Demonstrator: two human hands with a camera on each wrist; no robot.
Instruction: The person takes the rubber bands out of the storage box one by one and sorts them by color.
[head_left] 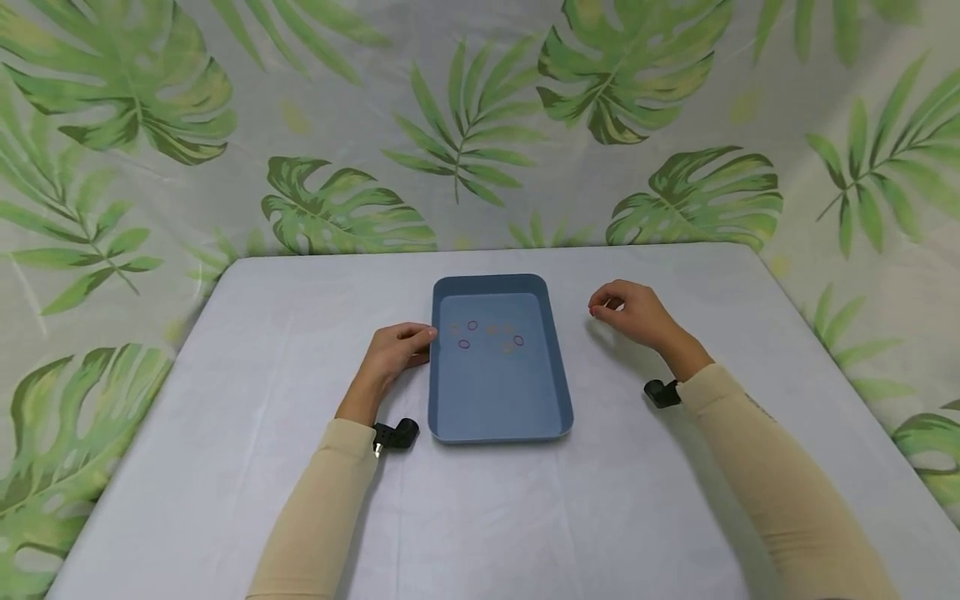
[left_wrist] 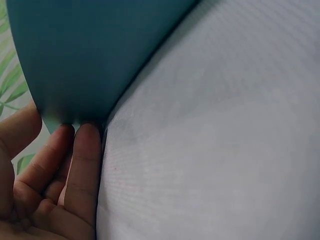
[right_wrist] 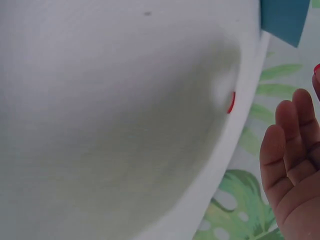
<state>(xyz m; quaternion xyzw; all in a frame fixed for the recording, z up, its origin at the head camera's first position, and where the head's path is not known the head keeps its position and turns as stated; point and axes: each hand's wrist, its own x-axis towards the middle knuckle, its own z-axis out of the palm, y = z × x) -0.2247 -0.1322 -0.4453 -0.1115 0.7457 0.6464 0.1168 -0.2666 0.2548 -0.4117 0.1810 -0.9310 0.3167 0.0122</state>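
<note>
A blue rectangular tray (head_left: 498, 400) lies on the white-covered table, with several thin rubber bands inside, among them a red one (head_left: 464, 344). At the tray's left side, my left hand (head_left: 393, 350) holds its wall. In the left wrist view the thumb is at the rim while fingertips (left_wrist: 87, 135) touch the outer wall (left_wrist: 75, 60). To the right of the tray, my right hand (head_left: 630, 312) pinches a small red rubber band (head_left: 592, 311) between thumb and forefinger. The right wrist view catches only a sliver of red (right_wrist: 317, 69) at those fingertips.
A short red arc (right_wrist: 231, 102) shows near the table edge in the right wrist view. Pale yellow-orange rubber bands (head_left: 507, 349) lie among the red ones in the tray. Behind the table (head_left: 315, 283) hangs a leaf-patterned cloth (head_left: 480, 125).
</note>
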